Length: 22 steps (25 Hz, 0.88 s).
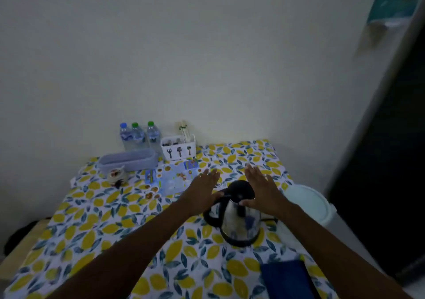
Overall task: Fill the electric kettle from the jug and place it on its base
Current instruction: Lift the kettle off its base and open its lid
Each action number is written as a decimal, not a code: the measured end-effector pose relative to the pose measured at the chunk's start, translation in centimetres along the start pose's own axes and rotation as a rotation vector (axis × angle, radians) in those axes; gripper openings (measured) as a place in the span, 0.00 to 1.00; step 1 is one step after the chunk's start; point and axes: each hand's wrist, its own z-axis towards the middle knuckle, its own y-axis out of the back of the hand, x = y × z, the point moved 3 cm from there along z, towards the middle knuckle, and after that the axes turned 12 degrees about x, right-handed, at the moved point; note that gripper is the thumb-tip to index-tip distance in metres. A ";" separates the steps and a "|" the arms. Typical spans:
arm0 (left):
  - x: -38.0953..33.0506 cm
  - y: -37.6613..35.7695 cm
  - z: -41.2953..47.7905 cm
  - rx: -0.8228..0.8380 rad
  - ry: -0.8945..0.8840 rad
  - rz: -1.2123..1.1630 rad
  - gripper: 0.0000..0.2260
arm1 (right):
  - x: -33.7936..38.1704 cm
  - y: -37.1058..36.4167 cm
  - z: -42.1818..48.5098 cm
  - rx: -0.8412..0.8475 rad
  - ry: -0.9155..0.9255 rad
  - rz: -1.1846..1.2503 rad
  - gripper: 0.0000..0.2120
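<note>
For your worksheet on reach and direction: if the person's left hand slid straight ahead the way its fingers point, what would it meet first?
Probably the white cutlery caddy with fork and spoon pictures by the wall. The left hand is open, fingers pointing away over the lemon-print tablecloth; height and depth are unclear, so it might pass above.

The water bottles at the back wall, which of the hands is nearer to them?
Left. The left hand lies flat, open, fingers pointing toward the water bottles at the back left. The right hand hovers over the kettle, farther right.

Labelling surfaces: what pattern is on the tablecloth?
Yellow lemons with blue-green leaves on white tablecloth, clearest in the head view.
</note>
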 end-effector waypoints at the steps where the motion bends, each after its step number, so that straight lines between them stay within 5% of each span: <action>1: 0.0 -1.4 0.0 0.050 0.022 -0.056 0.31 | -0.1 -1.3 0.3 0.034 -0.029 0.031 0.51; 4: 1.0 -5.4 0.6 0.092 0.092 -0.262 0.31 | -0.7 -5.1 1.2 0.071 -0.129 0.095 0.51; 9: 1.5 -7.6 2.5 -0.068 0.148 -0.460 0.25 | -1.9 -6.9 2.2 -0.073 -0.115 0.271 0.51; 16: 1.7 -7.4 2.8 -0.114 0.196 -0.487 0.19 | -2.1 -6.7 2.0 -0.150 -0.076 0.502 0.52; 22: 0.4 -6.2 -1.9 -0.225 0.115 -0.488 0.18 | 0.3 -6.3 -1.2 -0.274 -0.047 0.437 0.52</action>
